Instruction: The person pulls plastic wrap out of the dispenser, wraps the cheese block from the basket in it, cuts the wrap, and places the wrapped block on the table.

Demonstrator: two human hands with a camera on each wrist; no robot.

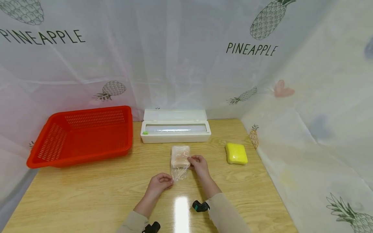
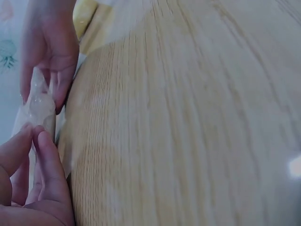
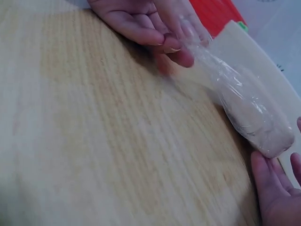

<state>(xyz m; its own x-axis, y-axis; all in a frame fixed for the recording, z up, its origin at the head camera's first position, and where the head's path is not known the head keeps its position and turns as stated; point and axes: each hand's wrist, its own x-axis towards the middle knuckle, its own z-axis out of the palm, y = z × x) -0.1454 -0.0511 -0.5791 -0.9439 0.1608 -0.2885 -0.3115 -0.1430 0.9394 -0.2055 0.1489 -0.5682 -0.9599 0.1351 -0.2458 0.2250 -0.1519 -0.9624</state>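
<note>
A pale, bread-like block (image 1: 180, 153) wrapped in clear plastic film lies on the table, in front of the white box. The film's loose end (image 1: 180, 173) is bunched toward me. My left hand (image 1: 158, 185) pinches the tip of that end between thumb and forefinger, seen closely in the left wrist view (image 2: 37, 174). At the block's right front corner, my right hand (image 1: 200, 165) holds its edge. In the right wrist view, fingers (image 3: 270, 176) of that hand touch the wrapped block (image 3: 256, 117) from below; part of the hand is cut off by the frame.
Behind the block stands a white cling film dispenser (image 1: 176, 138) with its lid raised, a film roll inside and a green slider. A red plastic basket (image 1: 87, 158) is at the left. To the right lies a yellow wrapped block (image 1: 236, 153). Printed curtains border the wooden table.
</note>
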